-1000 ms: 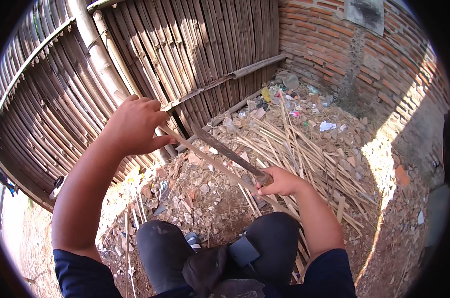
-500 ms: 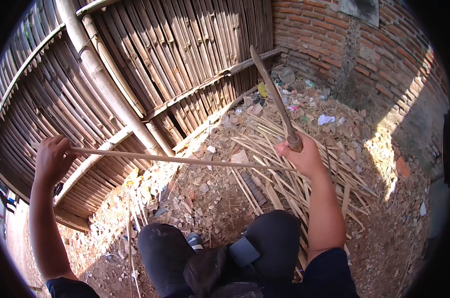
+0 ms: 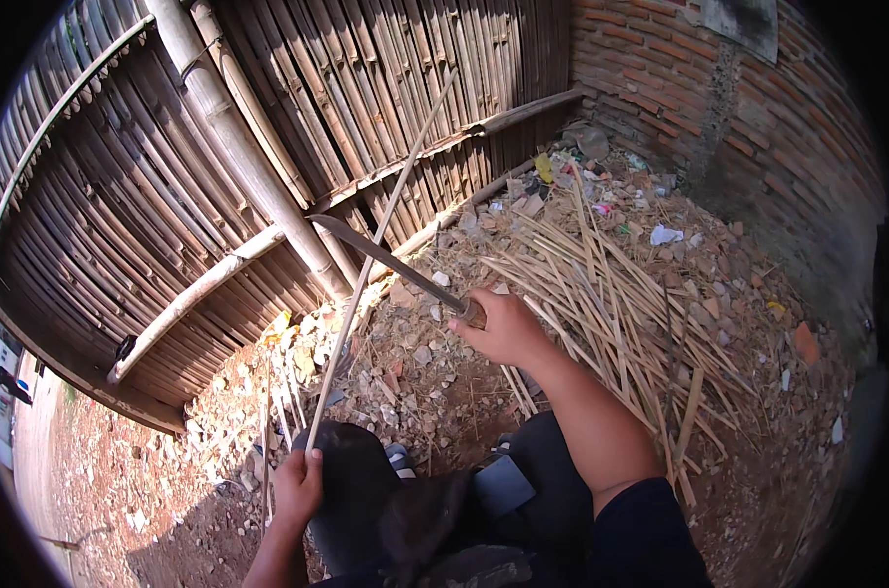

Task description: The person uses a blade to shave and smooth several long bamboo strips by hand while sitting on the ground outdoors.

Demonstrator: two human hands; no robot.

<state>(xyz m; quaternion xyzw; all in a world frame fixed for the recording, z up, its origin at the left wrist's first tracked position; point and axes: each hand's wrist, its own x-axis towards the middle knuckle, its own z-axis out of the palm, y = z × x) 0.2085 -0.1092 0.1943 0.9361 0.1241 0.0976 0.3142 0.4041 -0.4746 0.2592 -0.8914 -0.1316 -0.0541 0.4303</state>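
My left hand (image 3: 296, 487) is closed around the lower end of a long, thin bamboo strip (image 3: 341, 343), beside my left knee. From there the strip rises at a slant, its far end in front of the bamboo wall. Closed on a short wooden handle, my right hand (image 3: 508, 331) holds a machete (image 3: 405, 270) with a dark, slightly curved blade. The blade points left and crosses the strip around its middle; whether the two touch I cannot tell. To the right of my right hand lies a loose heap of bamboo strips (image 3: 611, 314) on the ground.
A split-bamboo wall (image 3: 239, 167) with thick poles stands ahead and left. A brick wall (image 3: 650, 78) closes the right corner. Stones, brick pieces and litter, among them a white scrap (image 3: 666, 235), cover the ground. A dark flat object (image 3: 504, 485) rests by my right thigh.
My left hand has come down and inward, so the strip has swung from nearly level to steeply slanted. The machete has moved left and down, its blade now across the strip.
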